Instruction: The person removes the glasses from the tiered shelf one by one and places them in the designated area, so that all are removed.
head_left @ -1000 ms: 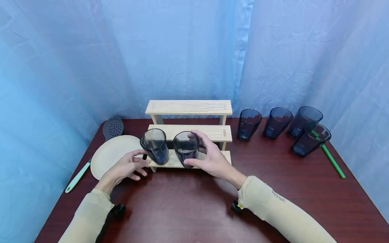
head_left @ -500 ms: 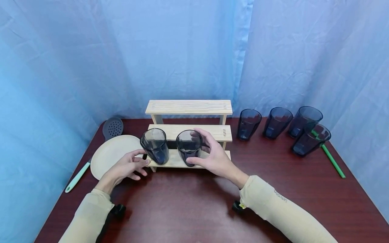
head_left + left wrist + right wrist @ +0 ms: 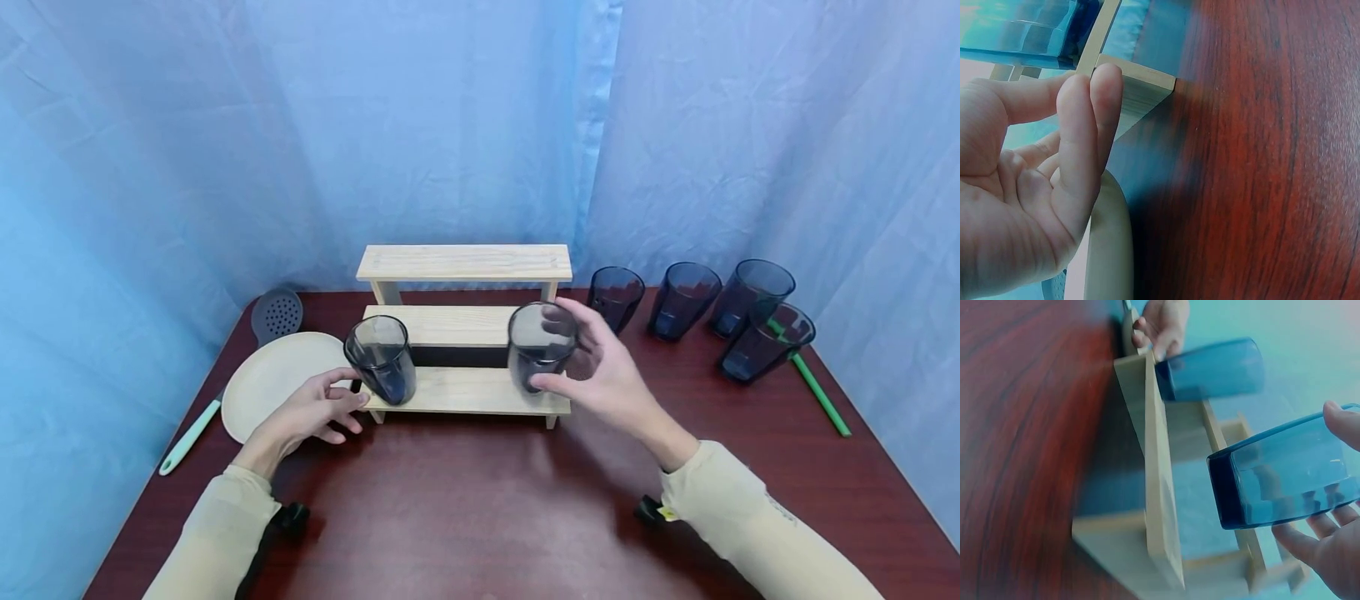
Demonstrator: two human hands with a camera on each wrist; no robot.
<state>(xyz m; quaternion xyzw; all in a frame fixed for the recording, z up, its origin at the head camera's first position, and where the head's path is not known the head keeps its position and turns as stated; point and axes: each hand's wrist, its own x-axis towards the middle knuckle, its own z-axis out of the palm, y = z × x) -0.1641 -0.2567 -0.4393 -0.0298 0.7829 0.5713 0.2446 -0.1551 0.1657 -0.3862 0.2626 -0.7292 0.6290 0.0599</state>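
In the head view, my right hand (image 3: 603, 375) grips a dark tinted glass (image 3: 542, 337) between thumb and fingers. It is above the right end of the bottom tier of a wooden stepped shelf (image 3: 465, 390). From the right wrist view, the glass (image 3: 1285, 475) is apart from the board, its base off the wood. A second glass (image 3: 381, 358) stands on the left end of that tier. Beside it, my left hand (image 3: 311, 412) has its fingers loosely bent close to the shelf's end; in the left wrist view the fingertips (image 3: 1107, 81) appear to touch the board's edge.
Several more tinted glasses (image 3: 682, 302) stand at the back right, one partly behind my right hand. A green stick (image 3: 821, 396) lies by the right edge. To the left are a cream plate (image 3: 273, 383) and a slotted turner (image 3: 277, 315) with a pale green handle.
My right hand has carried its glass rightward and up, from beside the standing glass to over the tier's right end. The left hand and standing glass stay put.
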